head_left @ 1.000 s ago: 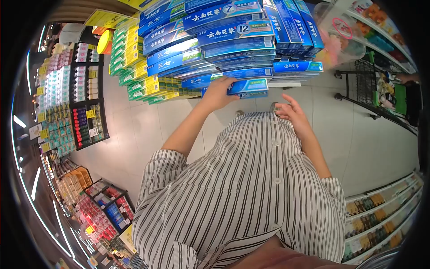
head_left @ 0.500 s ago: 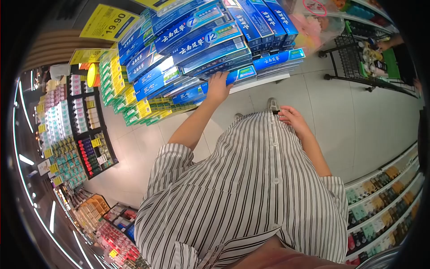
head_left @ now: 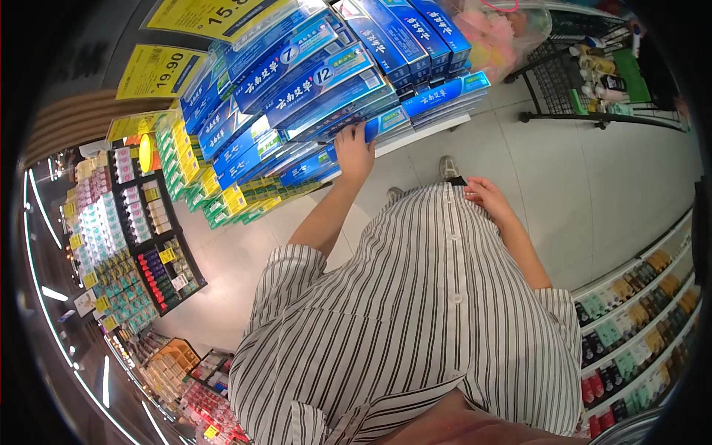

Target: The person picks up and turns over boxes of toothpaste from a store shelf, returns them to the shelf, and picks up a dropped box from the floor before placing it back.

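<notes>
My left hand rests against the lower front of a stack of long blue toothpaste boxes. Its fingers are stretched and slightly apart over a lower blue box, touching it without a visible grip. Beside my waist, my right hand hangs with loosely bent, parted fingers and nothing visible in them. A small black patch shows close to its fingertips; I cannot tell what it is. Green-and-yellow boxes are piled to the left of the blue ones.
Yellow price signs stand over the display. At the upper right is a shopping cart with goods inside, near another person. Stocked shelves line the lower right, and a dark rack stands at the left. Pale floor tiles lie between.
The view has shifted slightly, so the display sits a little further left. My left hand stays at the lower boxes, its fingers moved slightly; my right hand has barely moved.
</notes>
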Tool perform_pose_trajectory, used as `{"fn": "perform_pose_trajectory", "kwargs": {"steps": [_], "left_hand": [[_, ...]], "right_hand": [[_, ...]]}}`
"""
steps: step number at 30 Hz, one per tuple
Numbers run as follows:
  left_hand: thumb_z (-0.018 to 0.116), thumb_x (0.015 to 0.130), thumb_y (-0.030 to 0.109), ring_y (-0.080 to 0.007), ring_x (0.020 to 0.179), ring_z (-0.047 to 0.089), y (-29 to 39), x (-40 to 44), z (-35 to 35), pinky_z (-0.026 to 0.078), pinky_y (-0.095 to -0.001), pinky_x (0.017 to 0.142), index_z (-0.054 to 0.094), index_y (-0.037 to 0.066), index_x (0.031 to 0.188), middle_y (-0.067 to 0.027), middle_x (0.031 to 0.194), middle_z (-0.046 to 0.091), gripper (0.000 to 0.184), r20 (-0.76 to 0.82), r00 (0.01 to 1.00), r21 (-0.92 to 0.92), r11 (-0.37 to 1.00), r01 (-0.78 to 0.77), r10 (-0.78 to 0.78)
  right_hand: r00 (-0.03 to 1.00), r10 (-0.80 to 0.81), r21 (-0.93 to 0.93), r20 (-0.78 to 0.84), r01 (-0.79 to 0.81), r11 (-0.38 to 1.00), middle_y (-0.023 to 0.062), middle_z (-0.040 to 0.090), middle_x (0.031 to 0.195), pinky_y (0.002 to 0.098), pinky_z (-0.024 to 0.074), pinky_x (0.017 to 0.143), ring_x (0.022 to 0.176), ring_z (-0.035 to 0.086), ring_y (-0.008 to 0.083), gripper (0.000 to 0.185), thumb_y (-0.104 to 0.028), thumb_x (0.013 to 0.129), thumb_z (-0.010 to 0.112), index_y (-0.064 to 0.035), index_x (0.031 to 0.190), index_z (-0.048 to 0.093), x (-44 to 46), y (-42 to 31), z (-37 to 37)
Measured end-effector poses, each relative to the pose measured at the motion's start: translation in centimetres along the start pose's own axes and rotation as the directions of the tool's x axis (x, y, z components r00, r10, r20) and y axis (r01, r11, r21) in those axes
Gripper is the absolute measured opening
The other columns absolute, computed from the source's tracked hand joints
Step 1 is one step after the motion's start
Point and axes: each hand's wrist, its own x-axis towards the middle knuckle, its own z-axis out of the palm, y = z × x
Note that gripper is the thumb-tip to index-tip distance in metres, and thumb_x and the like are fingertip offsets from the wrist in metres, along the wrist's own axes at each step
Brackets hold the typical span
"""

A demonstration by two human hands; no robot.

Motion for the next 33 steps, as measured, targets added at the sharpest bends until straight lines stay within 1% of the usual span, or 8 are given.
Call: {"fn": "perform_pose_trajectory", "kwargs": {"steps": [2, 14, 24, 26, 28, 30, 31, 33], "left_hand": [[0.078, 0.069, 0.017, -0.0326, 0.101, 0.049, 0.1, -0.3, 0.1, 0.041, -0.0463, 0.086, 0.057, 0.011, 0.119, -0.0114, 0.107, 0.052, 0.055, -0.082, 0.997, -0.007, 1.0, 0.011, -0.012], [0.077, 0.069, 0.014, -0.0299, 0.098, 0.05, -0.9, -0.6, 0.0, 0.042, -0.0446, 0.084, 0.058, 0.019, 0.123, -0.0077, 0.107, 0.052, 0.057, -0.053, 0.998, 0.032, 0.999, 0.02, -0.018], [0.073, 0.072, 0.013, -0.0315, 0.103, 0.051, -1.0, -0.7, -0.7, 0.042, -0.046, 0.086, 0.058, 0.013, 0.122, -0.0115, 0.111, 0.053, 0.052, -0.026, 0.999, 0.029, 0.999, -0.018, 0.019], [0.074, 0.073, 0.013, -0.0333, 0.1, 0.052, -0.5, -0.9, -1.5, 0.044, -0.0451, 0.084, 0.059, 0.011, 0.118, -0.0131, 0.112, 0.053, 0.047, -0.067, 0.998, -0.129, 0.991, -0.02, 0.012], [0.073, 0.073, 0.013, -0.0342, 0.1, 0.053, 0.7, -0.8, -4.0, 0.045, -0.0439, 0.082, 0.06, 0.009, 0.114, -0.0144, 0.11, 0.053, 0.043, -0.096, 0.993, -0.185, 0.98, -0.079, 0.062], [0.073, 0.074, 0.012, -0.0339, 0.102, 0.052, 2.2, 0.0, -8.1, 0.045, -0.0419, 0.085, 0.059, 0.006, 0.114, -0.0154, 0.111, 0.055, 0.043, -0.157, 0.966, -0.299, 0.922, -0.246, 0.207], [0.073, 0.074, 0.012, -0.0339, 0.102, 0.052, 2.4, 0.9, -9.9, 0.045, -0.0419, 0.085, 0.059, 0.006, 0.114, -0.0154, 0.111, 0.055, 0.043, -0.157, 0.966, -0.298, 0.922, -0.246, 0.207], [0.072, 0.074, 0.014, -0.034, 0.104, 0.053, 1.9, 2.7, -13.4, 0.043, -0.0439, 0.088, 0.059, 0.006, 0.113, -0.0153, 0.113, 0.055, 0.042, -0.282, 0.905, -0.262, 0.882, -0.392, 0.318]], "right_hand": [[1.0, 0.003, 0.003, 0.005, -0.003, 1.0, 0.0062, 0.064, 0.107, 0.0258, 0.0466, 0.081, 0.087, 0.059, 0.0129, 0.04, -0.029, 0.093, 0.06, -0.0054, 0.124, 0.054, 0.4, -0.1, 0.1], [0.998, 0.019, -0.055, 0.059, -0.016, 0.998, 0.0037, 0.064, 0.103, 0.0255, 0.0471, 0.082, 0.085, 0.057, 0.0111, 0.036, -0.029, 0.093, 0.058, -0.0085, 0.122, 0.054, 1.6, -0.8, 1.3], [0.998, 0.037, -0.039, 0.059, -0.035, 0.999, 0.0046, 0.063, 0.103, 0.024, 0.0478, 0.077, 0.081, 0.057, 0.0099, 0.036, -0.027, 0.092, 0.06, -0.0061, 0.121, 0.054, 1.6, 0.2, 1.8], [0.998, 0.034, -0.037, 0.047, -0.032, 0.999, 0.0048, 0.063, 0.102, 0.0239, 0.048, 0.076, 0.081, 0.057, 0.0098, 0.035, -0.026, 0.092, 0.059, -0.0057, 0.121, 0.054, 1.5, 0.4, 1.9], [0.999, 0.031, -0.025, 0.043, -0.03, 0.999, 0.0049, 0.063, 0.102, 0.0236, 0.0479, 0.076, 0.081, 0.057, 0.0099, 0.035, -0.026, 0.092, 0.059, -0.0057, 0.12, 0.055, 1.6, 0.8, 1.8], [0.999, 0.033, -0.012, 0.04, -0.033, 0.999, 0.0049, 0.063, 0.102, 0.0233, 0.0479, 0.076, 0.081, 0.057, 0.0099, 0.035, -0.025, 0.092, 0.059, -0.0056, 0.12, 0.055, 1.7, 1.1, 2.0], [0.999, 0.028, -0.013, 0.033, -0.028, 1.0, 0.0049, 0.063, 0.102, 0.0233, 0.0478, 0.077, 0.082, 0.057, 0.01, 0.034, -0.025, 0.092, 0.059, -0.0056, 0.119, 0.055, 1.5, 1.1, 2.1], [0.999, 0.026, -0.024, 0.033, -0.025, 0.999, 0.0049, 0.063, 0.101, 0.0233, 0.0478, 0.077, 0.082, 0.056, 0.0102, 0.033, -0.025, 0.092, 0.059, -0.0056, 0.119, 0.055, 1.4, 1.3, 2.2]]}}
